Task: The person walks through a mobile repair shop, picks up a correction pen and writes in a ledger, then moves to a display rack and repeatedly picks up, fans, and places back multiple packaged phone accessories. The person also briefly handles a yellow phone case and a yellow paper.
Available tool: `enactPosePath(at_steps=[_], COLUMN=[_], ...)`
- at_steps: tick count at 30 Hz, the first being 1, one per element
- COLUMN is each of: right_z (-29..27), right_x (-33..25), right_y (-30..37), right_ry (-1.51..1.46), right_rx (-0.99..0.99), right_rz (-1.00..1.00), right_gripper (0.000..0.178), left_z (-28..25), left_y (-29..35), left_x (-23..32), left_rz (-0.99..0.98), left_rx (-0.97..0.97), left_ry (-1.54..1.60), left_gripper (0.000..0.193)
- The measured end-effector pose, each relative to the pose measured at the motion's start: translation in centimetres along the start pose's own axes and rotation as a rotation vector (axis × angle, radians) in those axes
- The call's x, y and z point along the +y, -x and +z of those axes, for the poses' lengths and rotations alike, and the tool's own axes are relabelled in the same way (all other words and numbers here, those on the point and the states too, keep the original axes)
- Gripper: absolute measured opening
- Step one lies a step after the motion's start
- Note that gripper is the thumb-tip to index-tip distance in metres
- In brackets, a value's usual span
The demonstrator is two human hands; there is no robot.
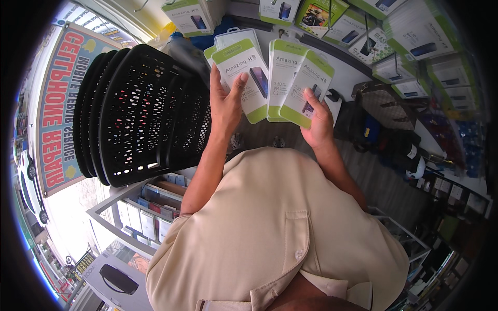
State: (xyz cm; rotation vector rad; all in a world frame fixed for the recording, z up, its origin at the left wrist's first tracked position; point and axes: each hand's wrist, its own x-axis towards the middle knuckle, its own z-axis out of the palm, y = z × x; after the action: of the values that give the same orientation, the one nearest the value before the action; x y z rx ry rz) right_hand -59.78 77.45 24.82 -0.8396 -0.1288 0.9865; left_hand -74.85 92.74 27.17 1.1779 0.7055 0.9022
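Observation:
White-and-green flat packs for phone screen protectors fill both my hands, fanned out in front of me. Fingers and thumb of my left hand [226, 106] are closed on a few overlapping screen protector packs [241, 85], the front one showing a phone picture. To the right, my right hand [319, 127] pinches another fan of screen protector packs [282, 67] by its lower right side, thumb on the front pack. The two fans lie side by side, close together at their inner edges. The packs behind are partly hidden.
More hanging packs [425, 44] line the display at upper right. Stacked black perforated plastic baskets or chairs [140, 114] stand close on my left, before a banner [65, 103]. A glass display case [116, 207] is lower left, near a grey box [111, 277]. A brown bag [384, 103] sits at right.

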Motion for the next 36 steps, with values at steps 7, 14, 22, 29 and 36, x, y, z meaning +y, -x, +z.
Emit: enactPosePath(at_steps=[7, 14, 22, 29, 36], right_z=[0.8, 2.1, 2.2, 0.7, -0.4], right_x=[-1.0, -1.0, -1.1, -0.6, -2.4], right_y=[-0.5, -0.5, -0.5, -0.9, -1.6], right_ry=[0.091, 0.241, 0.264, 0.235, -0.060], right_rx=[-0.045, -0.061, -0.036, 0.026, 0.078], right_rz=[-0.016, -0.044, -0.059, -0.081, -0.099], right_gripper=[0.043, 0.041, 0.038, 0.034, 0.046], left_z=[-1.5, -0.3, -0.5, -1.1, -2.5], left_y=[0.0, 0.3, -0.4, -0.6, -0.8], left_x=[1.0, 0.7, -0.7, -2.4, -1.6], left_rz=[0.044, -0.160, -0.071, 0.018, -0.007], left_rx=[-0.153, -0.182, -0.132, 0.063, 0.108], left_ry=[-0.410, -0.176, -0.205, -0.265, -0.255], left_gripper=[0.053, 0.042, 0.031, 0.020, 0.021])
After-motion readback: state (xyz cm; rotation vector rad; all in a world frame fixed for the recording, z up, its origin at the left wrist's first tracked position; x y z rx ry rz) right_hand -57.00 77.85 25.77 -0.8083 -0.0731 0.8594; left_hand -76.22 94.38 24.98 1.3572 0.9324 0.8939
